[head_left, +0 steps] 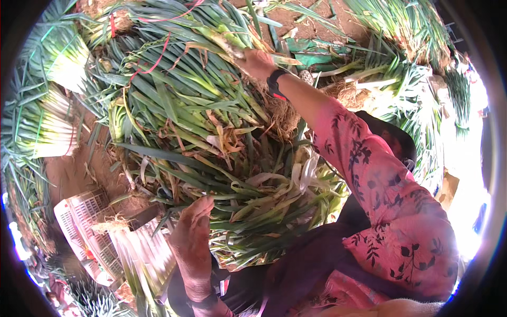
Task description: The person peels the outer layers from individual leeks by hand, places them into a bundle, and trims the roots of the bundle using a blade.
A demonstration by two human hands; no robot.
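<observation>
A large heap of green onions (195,90), long green leaves with roots at one end, fills the middle. My right hand (257,64) reaches over its far right side, fingers closed on the pale stalk of a green onion (226,45). Closer to me, my left hand (193,232) is raised beside the near leaves, its fingers stretched out and nothing visible in them. Between my hands lies a loose pile of trimmed leaves (274,211), some yellowed and dry. A tangle of brown roots (283,119) hangs below my right wrist.
At left stand tied green onion bundles (50,124). A white plastic basket (87,232) sits at lower left, with cleaned white stalks (142,248) beside it. More onions (401,26) lie at far right, near a green sack (311,52). Bare soil (74,171) shows between.
</observation>
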